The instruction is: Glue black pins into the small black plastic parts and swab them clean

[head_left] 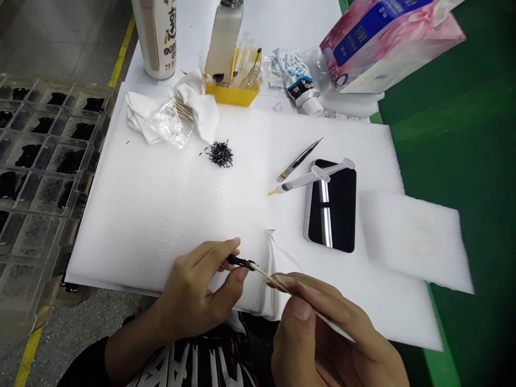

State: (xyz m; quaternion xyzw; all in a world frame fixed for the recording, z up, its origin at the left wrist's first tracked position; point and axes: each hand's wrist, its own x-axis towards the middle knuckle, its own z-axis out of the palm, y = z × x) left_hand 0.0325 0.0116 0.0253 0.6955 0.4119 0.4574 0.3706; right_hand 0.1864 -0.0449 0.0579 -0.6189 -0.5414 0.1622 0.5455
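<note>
Head view, worktable.
- Left hand (pixel 197 295): thumb and forefinger pinch a small black part (pixel 238 262), held just above the near edge of the white foam sheet (pixel 161 204).
- Right hand (pixel 322 344): fingers pressed around a cotton swab (pixel 268 276), its white tip touching the part.
- Further back on the foam: phone (pixel 341 209), face up, with a syringe (pixel 310 177) lying across its top edge; tweezers (pixel 300 159) just beside the syringe; a heap of black pins (pixel 220 154).
- Left of the foam: clear compartment tray (pixel 40 161) with dark pieces in its cells.

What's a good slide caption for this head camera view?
Left hand pinches a small black part, right hand holds a swab to it, over white foam beside a phone.
</note>
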